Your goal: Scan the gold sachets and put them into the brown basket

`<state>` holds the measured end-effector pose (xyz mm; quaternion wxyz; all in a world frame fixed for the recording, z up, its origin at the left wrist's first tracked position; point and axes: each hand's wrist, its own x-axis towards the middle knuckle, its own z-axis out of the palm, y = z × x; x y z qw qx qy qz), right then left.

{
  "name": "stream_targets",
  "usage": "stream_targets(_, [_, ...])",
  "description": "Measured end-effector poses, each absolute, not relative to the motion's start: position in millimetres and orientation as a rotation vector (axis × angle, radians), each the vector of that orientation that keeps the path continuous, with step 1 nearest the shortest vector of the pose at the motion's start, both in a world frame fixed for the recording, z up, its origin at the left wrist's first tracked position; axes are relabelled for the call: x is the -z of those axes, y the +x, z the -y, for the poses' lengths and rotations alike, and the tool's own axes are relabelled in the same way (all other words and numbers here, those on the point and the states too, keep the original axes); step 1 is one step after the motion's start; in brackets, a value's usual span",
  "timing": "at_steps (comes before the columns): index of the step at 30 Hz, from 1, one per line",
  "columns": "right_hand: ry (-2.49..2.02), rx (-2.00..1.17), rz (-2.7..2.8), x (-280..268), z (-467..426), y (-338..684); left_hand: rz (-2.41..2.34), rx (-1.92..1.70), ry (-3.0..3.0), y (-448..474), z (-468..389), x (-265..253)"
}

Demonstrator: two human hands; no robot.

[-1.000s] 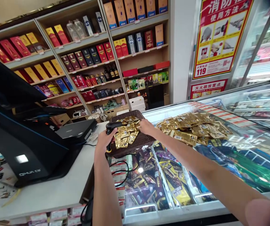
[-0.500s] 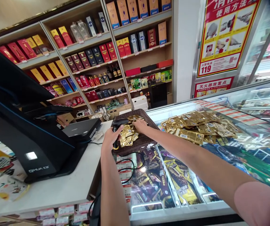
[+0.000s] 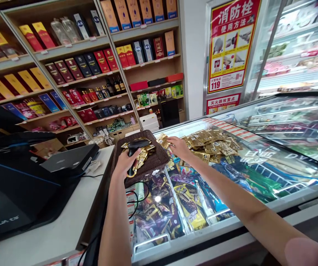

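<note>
My left hand [image 3: 126,161] is wrapped round the handle of a black barcode scanner [image 3: 139,143], held over a brown woven basket [image 3: 159,157]. Gold foil packets [image 3: 142,159] lie in the basket under the scanner. To the right of the basket, my right hand [image 3: 179,147] pinches a gold foil packet [image 3: 163,140] above the glass freezer top. Beyond that hand, a heap of similar gold packets [image 3: 213,142] spreads over the glass.
Under the freezer's glass lie wrapped ice creams [image 3: 190,207]. A white counter [image 3: 64,218] with a black point-of-sale terminal [image 3: 12,192] stands at left. The scanner's black cable [image 3: 132,203] loops over the freezer. Shelves of boxed goods [image 3: 84,66] line the back wall.
My right hand has moved out of the basket to the right with a gold packet. My left hand still holds the scanner over the basket. The view has turned right.
</note>
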<state>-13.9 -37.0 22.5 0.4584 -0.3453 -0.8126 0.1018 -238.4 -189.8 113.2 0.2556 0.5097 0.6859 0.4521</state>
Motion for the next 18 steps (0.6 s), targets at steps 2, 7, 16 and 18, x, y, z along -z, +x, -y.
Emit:
stream_targets(2, [-0.851, -0.231, 1.952, -21, 27, 2, -1.784, -1.232, 1.407, -228, 184, -109])
stream_targets(7, [-0.754, -0.194, 1.944, -17, 3, 20, -1.770, -1.136, 1.482, -215, 179, -103])
stream_targets(16, [-0.608, -0.113, 2.089, -15, 2, 26, -1.783, -1.097, 1.506, -211, 176, -102])
stream_targets(18, [-0.616, -0.097, 2.126, -15, 3, 26, -1.777, -1.121, 1.508, -212, 176, -101])
